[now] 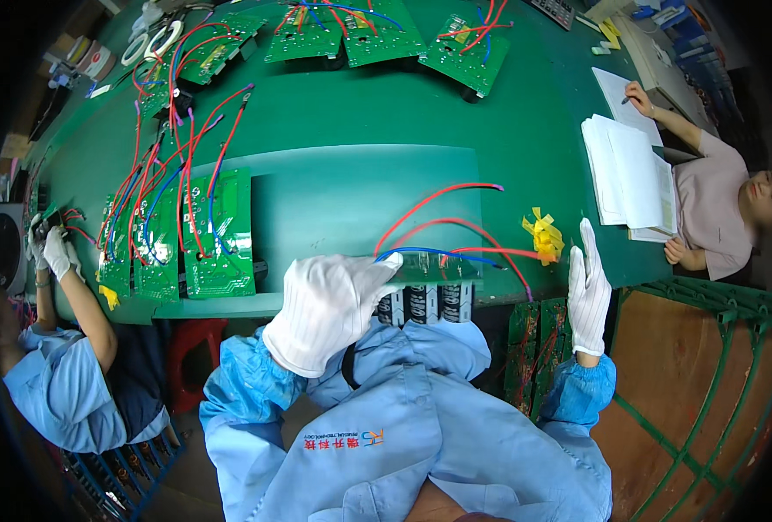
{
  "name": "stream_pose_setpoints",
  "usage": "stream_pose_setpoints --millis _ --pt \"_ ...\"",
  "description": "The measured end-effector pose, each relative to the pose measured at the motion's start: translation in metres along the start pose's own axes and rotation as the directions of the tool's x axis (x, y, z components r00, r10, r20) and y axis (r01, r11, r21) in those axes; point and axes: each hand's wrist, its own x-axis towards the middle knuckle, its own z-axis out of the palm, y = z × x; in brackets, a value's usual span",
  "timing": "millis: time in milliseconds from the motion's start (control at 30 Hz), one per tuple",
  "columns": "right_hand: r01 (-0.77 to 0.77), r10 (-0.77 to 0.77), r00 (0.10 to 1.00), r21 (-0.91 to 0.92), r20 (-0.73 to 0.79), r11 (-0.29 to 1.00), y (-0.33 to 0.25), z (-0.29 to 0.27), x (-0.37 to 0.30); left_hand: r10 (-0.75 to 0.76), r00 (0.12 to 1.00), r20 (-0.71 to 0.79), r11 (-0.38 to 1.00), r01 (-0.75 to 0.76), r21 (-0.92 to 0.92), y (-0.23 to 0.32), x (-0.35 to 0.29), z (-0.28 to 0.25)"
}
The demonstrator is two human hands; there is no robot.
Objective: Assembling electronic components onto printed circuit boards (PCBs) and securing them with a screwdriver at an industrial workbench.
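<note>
My left hand [329,304], in a white striped glove, is closed on the left edge of a circuit board [425,268] at the table's front edge. The board is tilted nearly edge-on, with several black cylindrical capacitors [423,304] hanging on its underside. Red wires [443,222] and a blue wire [456,252] rise from it. My right hand [589,291], gloved too, is held apart to the right with its fingers stretched and nothing in it. Between the board and that hand lies a bunch of yellow tape strips [543,237].
Wired green boards stand at the left [221,230] and far side [469,52] of the green table [342,113]. More boards [534,335] sit below the front edge. One co-worker [64,365] is at the left, another [721,191] at the right by papers [625,174].
</note>
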Motion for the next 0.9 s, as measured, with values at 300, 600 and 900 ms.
stream_pose_setpoints --millis 300,600,900 --pt "0.099 -0.129 0.990 0.361 0.060 0.927 -0.063 0.021 -0.003 -0.171 0.932 0.319 0.979 0.198 -0.053 -0.058 0.057 0.020" --pt "0.227 -0.300 0.939 0.351 0.169 0.908 -0.055 0.045 -0.003 -0.102 0.938 -0.331 0.995 0.088 -0.057 0.011 0.035 0.017" --pt "0.437 -0.539 0.803 0.364 0.253 0.822 -0.065 0.090 -0.001 -0.219 0.972 -0.089 0.898 0.237 0.371 0.064 0.014 0.080"
